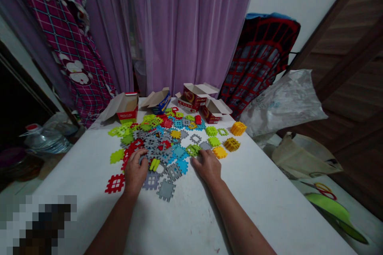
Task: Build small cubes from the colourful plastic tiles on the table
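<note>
Spread over the white table is a heap of plastic interlocking tiles [151, 141] with notched edges, in grey, red, blue and green. My left hand [136, 169] rests at the near left of the heap, its thumb and fingers apart over grey and red tiles. Just beside it are small lime-green pieces [154, 164]. At the heap's right side, my right hand [210, 166] has its thumb and fingertips on the near edge of some green interlocking tiles [193, 150]. A red window tile [115, 183] and a plain grey tile [166, 189] lie nearer to me.
Opened cartons, one red [128, 114], one blue [161, 102] and dark red ones [212, 116], line the far edge. Yellow tile stacks [232, 144] stand on the right. Beyond the table are a plastic bag [284, 101], scissors [323, 190] and a water bottle [48, 139].
</note>
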The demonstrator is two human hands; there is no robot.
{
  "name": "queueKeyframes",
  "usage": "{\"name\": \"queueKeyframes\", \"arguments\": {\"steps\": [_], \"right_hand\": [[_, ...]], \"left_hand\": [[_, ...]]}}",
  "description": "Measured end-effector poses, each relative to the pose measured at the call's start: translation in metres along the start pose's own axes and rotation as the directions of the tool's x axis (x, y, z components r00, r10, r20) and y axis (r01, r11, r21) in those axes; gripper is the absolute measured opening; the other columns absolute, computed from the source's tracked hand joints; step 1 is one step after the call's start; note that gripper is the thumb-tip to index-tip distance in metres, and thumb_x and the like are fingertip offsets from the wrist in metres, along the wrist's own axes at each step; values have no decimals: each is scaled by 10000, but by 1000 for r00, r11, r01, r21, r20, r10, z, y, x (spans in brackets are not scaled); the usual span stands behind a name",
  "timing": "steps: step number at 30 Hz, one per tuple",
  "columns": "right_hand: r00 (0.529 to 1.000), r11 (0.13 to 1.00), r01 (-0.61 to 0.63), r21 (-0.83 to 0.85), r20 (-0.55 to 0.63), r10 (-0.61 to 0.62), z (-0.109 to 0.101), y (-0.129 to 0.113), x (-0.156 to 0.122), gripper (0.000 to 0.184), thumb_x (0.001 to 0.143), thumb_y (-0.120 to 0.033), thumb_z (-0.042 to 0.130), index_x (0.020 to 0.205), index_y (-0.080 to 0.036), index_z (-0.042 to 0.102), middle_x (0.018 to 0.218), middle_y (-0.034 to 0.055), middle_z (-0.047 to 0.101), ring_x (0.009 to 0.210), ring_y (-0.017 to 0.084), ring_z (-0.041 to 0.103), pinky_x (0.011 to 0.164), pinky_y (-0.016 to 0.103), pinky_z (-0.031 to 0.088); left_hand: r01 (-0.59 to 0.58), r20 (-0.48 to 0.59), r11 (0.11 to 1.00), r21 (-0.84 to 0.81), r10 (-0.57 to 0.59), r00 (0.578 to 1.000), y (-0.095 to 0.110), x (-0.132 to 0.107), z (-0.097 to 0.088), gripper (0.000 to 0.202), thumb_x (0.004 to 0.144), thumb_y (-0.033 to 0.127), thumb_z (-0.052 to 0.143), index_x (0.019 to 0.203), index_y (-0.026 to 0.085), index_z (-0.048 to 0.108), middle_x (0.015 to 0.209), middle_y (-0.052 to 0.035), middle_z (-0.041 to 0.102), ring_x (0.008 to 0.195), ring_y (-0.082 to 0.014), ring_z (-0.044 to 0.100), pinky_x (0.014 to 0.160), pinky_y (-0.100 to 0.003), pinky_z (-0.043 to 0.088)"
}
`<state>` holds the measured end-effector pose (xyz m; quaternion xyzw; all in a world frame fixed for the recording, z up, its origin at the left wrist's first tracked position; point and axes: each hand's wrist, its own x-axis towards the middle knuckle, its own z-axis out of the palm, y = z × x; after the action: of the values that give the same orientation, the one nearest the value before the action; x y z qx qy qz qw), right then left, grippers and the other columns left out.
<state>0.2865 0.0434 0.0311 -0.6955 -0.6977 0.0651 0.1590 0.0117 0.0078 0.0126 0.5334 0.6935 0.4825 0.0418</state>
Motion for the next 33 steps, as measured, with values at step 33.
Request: {"name": "queueKeyframes", "arguments": {"steps": [33], "right_hand": [[995,987,98,-130,38,-93,-8,-24,14,392,953,-502,504,1189,-246,685,1076,81,673,979,205,632,727,267,446]], "left_hand": [[-38,-21,999,-12,37,999,-5,0,3,268,812,261,499,971,232,712,1084,-52,718,1060,-222,656,972,-372,519]]}}
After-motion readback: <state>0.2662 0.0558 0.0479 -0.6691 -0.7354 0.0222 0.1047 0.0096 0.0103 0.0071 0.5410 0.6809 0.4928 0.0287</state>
